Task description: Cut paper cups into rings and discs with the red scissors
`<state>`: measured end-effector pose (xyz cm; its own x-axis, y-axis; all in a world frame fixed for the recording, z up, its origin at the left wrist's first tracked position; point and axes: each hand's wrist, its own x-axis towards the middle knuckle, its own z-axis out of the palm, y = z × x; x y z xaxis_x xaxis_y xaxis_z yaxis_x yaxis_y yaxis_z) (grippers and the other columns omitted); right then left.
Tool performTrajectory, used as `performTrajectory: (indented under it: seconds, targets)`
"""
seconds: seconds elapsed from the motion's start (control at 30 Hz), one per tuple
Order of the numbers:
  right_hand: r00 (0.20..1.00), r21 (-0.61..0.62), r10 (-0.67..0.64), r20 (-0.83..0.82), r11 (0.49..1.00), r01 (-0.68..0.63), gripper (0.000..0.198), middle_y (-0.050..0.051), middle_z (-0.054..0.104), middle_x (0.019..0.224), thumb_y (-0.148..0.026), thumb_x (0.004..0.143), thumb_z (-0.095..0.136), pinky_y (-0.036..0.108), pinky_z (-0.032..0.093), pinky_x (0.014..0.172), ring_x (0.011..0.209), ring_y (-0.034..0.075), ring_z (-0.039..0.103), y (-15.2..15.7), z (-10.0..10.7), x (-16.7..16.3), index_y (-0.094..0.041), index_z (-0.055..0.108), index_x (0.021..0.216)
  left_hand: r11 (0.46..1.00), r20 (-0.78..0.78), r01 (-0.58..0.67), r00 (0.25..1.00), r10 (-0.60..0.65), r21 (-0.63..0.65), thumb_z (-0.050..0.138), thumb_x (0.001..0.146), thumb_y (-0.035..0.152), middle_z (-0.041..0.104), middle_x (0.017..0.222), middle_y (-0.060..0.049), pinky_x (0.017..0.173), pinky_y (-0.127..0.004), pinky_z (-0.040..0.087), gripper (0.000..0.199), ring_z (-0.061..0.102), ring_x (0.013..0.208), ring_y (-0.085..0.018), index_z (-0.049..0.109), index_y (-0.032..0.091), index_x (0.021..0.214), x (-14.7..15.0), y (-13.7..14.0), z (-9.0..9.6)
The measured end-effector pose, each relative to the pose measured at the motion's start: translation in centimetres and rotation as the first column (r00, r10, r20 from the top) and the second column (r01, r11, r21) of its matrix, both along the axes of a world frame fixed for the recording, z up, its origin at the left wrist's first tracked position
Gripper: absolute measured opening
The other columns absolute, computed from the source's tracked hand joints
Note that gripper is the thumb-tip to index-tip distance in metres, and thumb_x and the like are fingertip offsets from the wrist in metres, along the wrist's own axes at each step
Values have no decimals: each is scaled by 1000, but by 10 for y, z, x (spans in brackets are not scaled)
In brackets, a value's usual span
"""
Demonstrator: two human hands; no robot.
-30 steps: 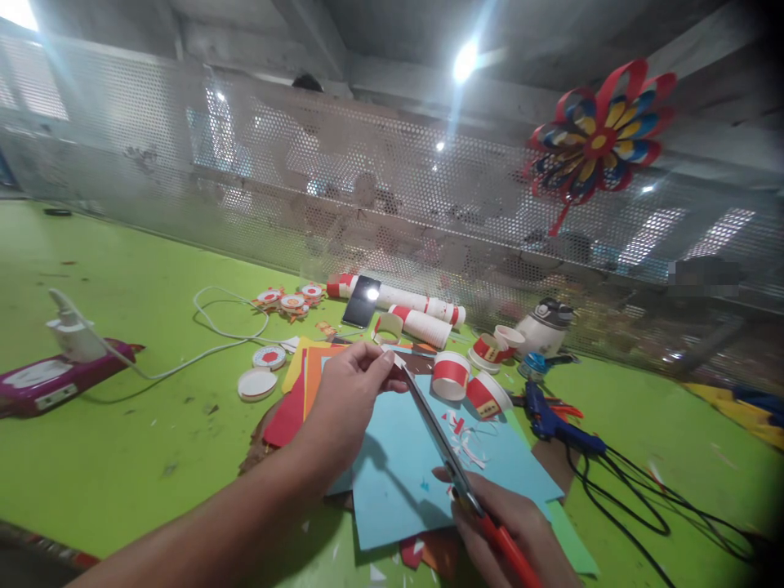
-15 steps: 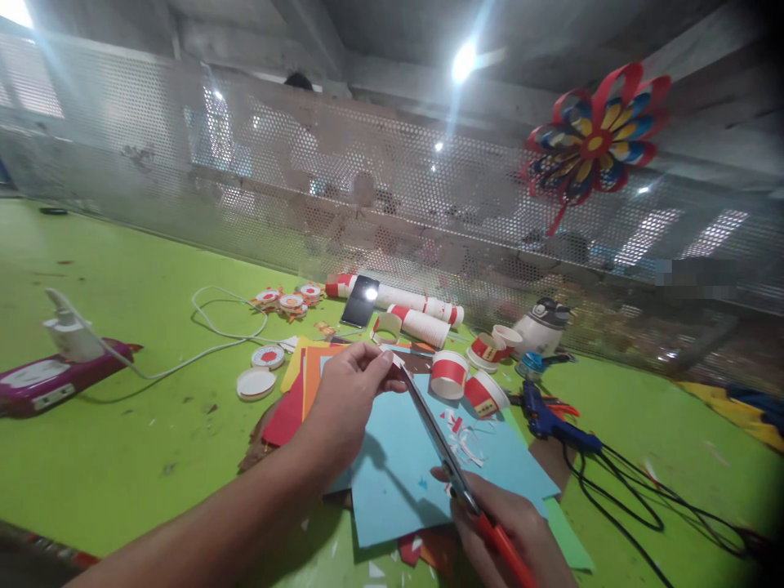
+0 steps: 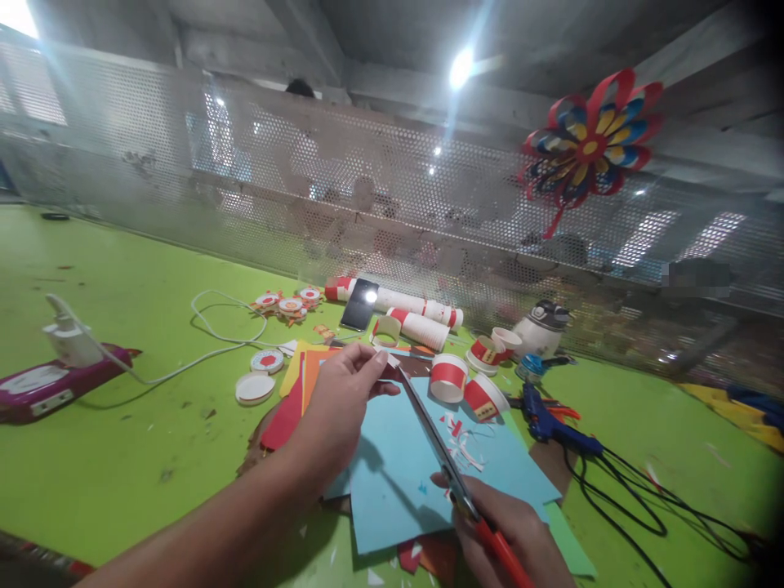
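Observation:
Between the thumb and fingers of my left hand (image 3: pixel 346 396) is a small white piece of paper (image 3: pixel 392 359), mostly hidden by the fingertips. My right hand (image 3: pixel 505 523) is closed around the red handles of a pair of scissors (image 3: pixel 438 441). The long blades point away and to the left, their tips at the piece of paper. Beneath both hands lies a light blue sheet of paper (image 3: pixel 398 502), with red and white paper scraps (image 3: pixel 462 441) on it. Red, orange and yellow sheets (image 3: pixel 282 420) stick out to the left of my left hand.
Cut paper cups (image 3: pixel 449 380) stand beyond the scissors. A blue glue gun (image 3: pixel 560 429) with black cables lies at right. Stacked cups (image 3: pixel 422 328) and a phone (image 3: pixel 359 305) are at the back, before a mesh screen (image 3: pixel 398 196). A purple power strip (image 3: pixel 61 384) sits at left.
The scissor tips and my left hand have shifted very slightly left. My left hand's lower fingers now show a little apart below the paper. Both hands keep their hold.

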<state>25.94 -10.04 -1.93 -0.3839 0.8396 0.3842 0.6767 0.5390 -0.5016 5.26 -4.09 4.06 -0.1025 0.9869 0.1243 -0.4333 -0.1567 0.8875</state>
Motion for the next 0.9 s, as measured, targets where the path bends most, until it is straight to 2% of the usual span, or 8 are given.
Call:
performTrajectory:
  seconds: [0.17,0.3,0.43,0.63,0.73,0.9]
  targets:
    - [993,-13,-112,-48,994,112,28,8,77,96,-27,84,51,23,57,68,86,24,73,-5,-4,0,-21,73,102,1000,11,1,1000,-1,20,67,75,26,66,70,-4,67,-28,50,16,62,68,-14,56,14,71,-3,3,2]
    - [991,-4,-102,-84,995,102,30,7,76,97,-31,84,52,23,56,71,86,23,72,-5,-2,0,-22,70,106,999,18,25,999,-26,42,68,74,24,64,68,-3,66,-28,50,16,63,69,-15,56,14,70,-3,3,2]
    - [994,-23,-62,-87,998,60,31,5,76,88,-29,85,50,21,55,67,76,19,71,-3,3,-4,-21,69,108,998,-13,39,999,-38,52,68,75,26,64,68,-3,65,-28,50,16,61,66,-14,58,14,71,-4,4,1]
    - [999,-9,22,45,1000,-22,31,4,76,92,-23,86,46,18,56,64,77,19,72,0,5,-2,-23,71,106,997,-68,64,996,-60,52,65,77,27,65,70,-4,66,-28,50,16,60,64,-13,58,15,71,-4,4,0]
    - [995,-18,-31,94,999,33,30,5,77,91,-24,86,49,19,56,62,75,19,73,-2,5,1,-22,70,108,996,-81,63,995,-59,58,64,78,27,65,70,-4,66,-28,51,16,60,65,-13,57,15,71,-4,4,-1]
    - [994,-16,-74,84,997,76,31,7,77,91,-28,86,48,20,56,61,76,20,73,-5,6,-2,-21,71,106,997,-93,57,994,-52,50,63,80,25,63,71,-3,67,-27,51,15,60,65,-13,56,14,72,-3,4,-2]
